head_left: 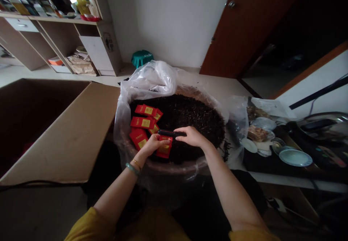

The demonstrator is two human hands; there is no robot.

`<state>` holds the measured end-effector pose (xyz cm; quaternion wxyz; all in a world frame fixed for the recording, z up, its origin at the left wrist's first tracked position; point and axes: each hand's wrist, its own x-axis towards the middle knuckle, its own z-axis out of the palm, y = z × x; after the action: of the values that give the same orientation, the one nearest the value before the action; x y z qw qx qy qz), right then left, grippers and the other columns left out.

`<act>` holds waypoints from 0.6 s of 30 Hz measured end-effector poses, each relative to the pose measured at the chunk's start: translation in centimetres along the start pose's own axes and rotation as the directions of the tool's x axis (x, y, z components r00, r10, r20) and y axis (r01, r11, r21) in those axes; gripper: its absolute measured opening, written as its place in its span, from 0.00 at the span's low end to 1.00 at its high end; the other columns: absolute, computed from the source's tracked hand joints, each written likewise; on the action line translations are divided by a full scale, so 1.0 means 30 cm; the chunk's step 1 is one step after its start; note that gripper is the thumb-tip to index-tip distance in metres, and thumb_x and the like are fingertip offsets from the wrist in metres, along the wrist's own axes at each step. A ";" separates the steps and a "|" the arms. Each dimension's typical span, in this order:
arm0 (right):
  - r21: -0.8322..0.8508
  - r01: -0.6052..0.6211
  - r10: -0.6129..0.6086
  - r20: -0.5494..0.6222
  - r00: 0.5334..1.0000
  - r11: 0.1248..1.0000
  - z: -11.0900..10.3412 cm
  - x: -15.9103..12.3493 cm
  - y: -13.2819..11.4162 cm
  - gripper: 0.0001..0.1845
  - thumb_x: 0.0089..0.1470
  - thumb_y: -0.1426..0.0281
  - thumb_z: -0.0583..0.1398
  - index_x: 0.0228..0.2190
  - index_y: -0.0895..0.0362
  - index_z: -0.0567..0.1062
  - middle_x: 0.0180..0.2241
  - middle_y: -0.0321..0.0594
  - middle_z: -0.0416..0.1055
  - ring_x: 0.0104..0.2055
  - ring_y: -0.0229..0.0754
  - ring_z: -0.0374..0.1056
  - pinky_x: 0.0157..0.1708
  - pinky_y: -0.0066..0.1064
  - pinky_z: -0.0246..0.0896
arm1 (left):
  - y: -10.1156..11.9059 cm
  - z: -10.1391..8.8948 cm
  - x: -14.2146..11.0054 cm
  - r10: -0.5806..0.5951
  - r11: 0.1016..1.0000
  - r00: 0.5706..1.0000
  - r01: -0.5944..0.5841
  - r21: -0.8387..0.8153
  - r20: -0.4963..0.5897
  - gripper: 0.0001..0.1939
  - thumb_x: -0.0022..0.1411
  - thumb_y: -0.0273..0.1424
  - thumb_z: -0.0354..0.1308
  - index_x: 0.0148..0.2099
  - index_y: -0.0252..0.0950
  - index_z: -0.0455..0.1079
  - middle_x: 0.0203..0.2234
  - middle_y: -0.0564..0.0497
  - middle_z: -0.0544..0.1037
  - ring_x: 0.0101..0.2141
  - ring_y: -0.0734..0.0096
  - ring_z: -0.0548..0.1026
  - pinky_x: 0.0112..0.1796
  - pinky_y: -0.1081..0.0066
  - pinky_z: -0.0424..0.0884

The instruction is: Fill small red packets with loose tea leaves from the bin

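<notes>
My left hand (152, 145) is closed on a small red packet (163, 152) with a gold label, held upright over the basket. My right hand (192, 136) grips a slim black handheld tool (170, 133), which lies level across the packet's top edge; its exact kind is hard to make out. Beneath both hands is a round basket lined with clear plastic (152, 76), filled with dark loose tea leaves (195, 117). Several more red packets (143, 122) with gold labels lie on the leaves at the left side.
An open cardboard box (100, 103) stands close on the left, with something red inside. On the right, a low table carries a pale dish (295, 157), small cups and a clear bag. Behind are shelves (65, 20), a green bin (141, 58) and a brown door (231, 34).
</notes>
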<state>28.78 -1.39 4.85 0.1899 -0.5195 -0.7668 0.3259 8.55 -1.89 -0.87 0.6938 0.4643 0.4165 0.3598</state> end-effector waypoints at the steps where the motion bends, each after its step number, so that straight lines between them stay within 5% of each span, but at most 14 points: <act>1: 0.000 -0.006 0.006 -0.011 1.000 1.000 0.000 0.001 -0.001 0.19 0.47 0.72 0.64 0.44 0.52 0.78 0.42 0.39 0.78 0.45 0.47 0.73 0.48 0.38 0.65 | 0.001 0.001 -0.002 -0.020 1.000 1.000 0.020 -0.003 0.001 0.23 0.33 0.38 0.74 0.32 0.30 0.75 0.25 0.50 0.80 0.27 0.69 0.76 0.32 0.69 0.72; 7: -0.047 -0.049 0.047 -0.037 0.998 0.998 -0.004 -0.002 -0.013 0.18 0.48 0.72 0.63 0.43 0.51 0.78 0.41 0.38 0.78 0.43 0.47 0.74 0.47 0.36 0.65 | -0.010 0.001 -0.007 -0.033 0.999 0.999 0.033 0.033 -0.007 0.24 0.29 0.31 0.75 0.32 0.31 0.74 0.24 0.52 0.79 0.26 0.72 0.74 0.31 0.72 0.72; 18: -0.047 -0.029 0.029 -0.008 1.000 0.998 -0.017 -0.008 0.000 0.23 0.45 0.72 0.66 0.46 0.52 0.76 0.43 0.40 0.77 0.45 0.47 0.73 0.48 0.37 0.65 | -0.019 -0.002 -0.003 0.021 0.991 1.000 -0.023 0.135 0.017 0.21 0.33 0.33 0.74 0.33 0.31 0.76 0.25 0.51 0.80 0.28 0.66 0.76 0.34 0.69 0.73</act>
<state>29.21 -1.46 5.22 0.1757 -0.5362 -0.7659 0.3083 8.52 -2.14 -1.40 0.6599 0.5176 0.4296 0.3349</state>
